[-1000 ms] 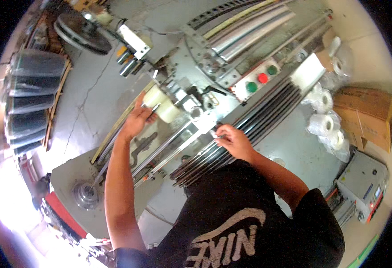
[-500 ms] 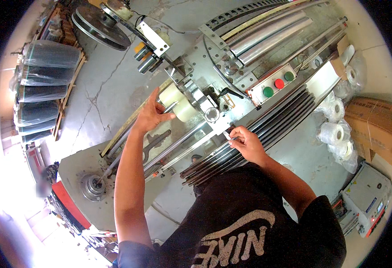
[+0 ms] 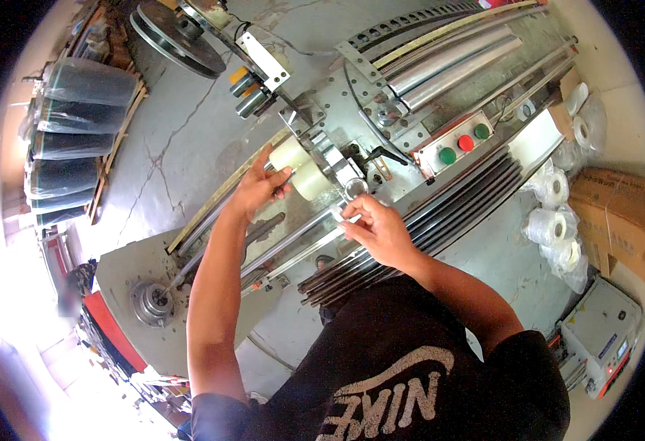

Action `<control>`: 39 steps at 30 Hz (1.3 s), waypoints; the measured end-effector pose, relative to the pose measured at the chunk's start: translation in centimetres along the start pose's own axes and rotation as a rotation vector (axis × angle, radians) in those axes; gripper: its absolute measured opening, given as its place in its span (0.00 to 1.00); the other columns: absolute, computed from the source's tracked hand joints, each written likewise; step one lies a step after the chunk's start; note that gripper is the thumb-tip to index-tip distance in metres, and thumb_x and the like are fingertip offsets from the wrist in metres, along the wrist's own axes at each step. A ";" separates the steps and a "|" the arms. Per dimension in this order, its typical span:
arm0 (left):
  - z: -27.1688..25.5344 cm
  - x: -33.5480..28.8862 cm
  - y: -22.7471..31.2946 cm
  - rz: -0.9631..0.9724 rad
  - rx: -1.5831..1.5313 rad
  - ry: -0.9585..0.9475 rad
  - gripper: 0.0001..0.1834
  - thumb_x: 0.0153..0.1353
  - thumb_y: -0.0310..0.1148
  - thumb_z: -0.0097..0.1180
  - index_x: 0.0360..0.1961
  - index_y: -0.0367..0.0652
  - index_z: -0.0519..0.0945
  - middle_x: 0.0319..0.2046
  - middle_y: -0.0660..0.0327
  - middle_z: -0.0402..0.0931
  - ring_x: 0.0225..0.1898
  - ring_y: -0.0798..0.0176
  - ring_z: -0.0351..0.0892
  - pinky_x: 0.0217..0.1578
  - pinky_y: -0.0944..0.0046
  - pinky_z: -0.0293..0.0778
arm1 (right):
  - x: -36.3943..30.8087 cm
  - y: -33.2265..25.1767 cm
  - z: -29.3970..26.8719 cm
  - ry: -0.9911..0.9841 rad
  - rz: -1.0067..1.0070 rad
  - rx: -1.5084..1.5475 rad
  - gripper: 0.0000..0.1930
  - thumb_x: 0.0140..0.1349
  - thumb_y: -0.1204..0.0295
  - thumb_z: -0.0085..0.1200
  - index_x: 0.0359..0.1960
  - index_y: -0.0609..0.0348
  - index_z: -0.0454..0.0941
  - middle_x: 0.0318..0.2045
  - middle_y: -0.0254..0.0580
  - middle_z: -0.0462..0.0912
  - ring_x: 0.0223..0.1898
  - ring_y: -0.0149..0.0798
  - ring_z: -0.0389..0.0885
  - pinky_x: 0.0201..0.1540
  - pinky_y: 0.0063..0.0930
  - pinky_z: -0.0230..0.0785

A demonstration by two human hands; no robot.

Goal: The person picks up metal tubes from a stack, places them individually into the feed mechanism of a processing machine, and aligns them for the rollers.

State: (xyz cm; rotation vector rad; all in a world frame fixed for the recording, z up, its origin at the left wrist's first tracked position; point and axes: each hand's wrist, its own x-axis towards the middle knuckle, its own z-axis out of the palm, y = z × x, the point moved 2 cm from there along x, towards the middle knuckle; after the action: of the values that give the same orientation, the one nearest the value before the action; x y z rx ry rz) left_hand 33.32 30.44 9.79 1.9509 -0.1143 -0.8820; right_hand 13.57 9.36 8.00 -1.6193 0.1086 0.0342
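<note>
My left hand (image 3: 255,187) is at the left end of a cream-coloured roller (image 3: 311,181) on the machine. Its thumb and fingers are closed at the end of a thin metal rod by the roller, mostly hidden by the hand. My right hand (image 3: 380,231) pinches a small white piece (image 3: 338,214) between thumb and fingers, just below a round metal ring (image 3: 355,189). The exact kind of that white piece cannot be made out. A black clamp lever (image 3: 387,154) sticks out just right of the roller's mount.
Several dark rods (image 3: 454,198) lie in a row along the machine's near side. Beyond them is a button panel (image 3: 456,147) with green and red buttons. Wrapped clear rolls (image 3: 550,220) and a cardboard box (image 3: 605,213) stand at the right. A wrench (image 3: 265,226) lies below my left hand.
My right hand has moved left and up with the white piece, toward the roller. My left hand's thumb has closed in and the fingers have curled. The view has shifted slightly.
</note>
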 end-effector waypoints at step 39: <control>-0.5 -2.7 1.9 0.088 -0.075 -0.018 0.13 0.69 0.36 0.61 0.40 0.37 0.87 0.28 0.65 0.81 0.30 0.71 0.76 0.35 0.68 0.72 | 8.6 -4.4 4.9 0.024 0.007 0.258 0.10 0.66 0.75 0.64 0.40 0.62 0.73 0.32 0.39 0.85 0.26 0.27 0.81 0.29 0.21 0.70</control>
State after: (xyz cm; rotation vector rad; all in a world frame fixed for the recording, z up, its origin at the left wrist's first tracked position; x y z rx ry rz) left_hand 32.16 30.96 12.86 1.8542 -0.1741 -0.8340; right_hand 22.79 14.05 11.35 -1.3620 0.1320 0.0054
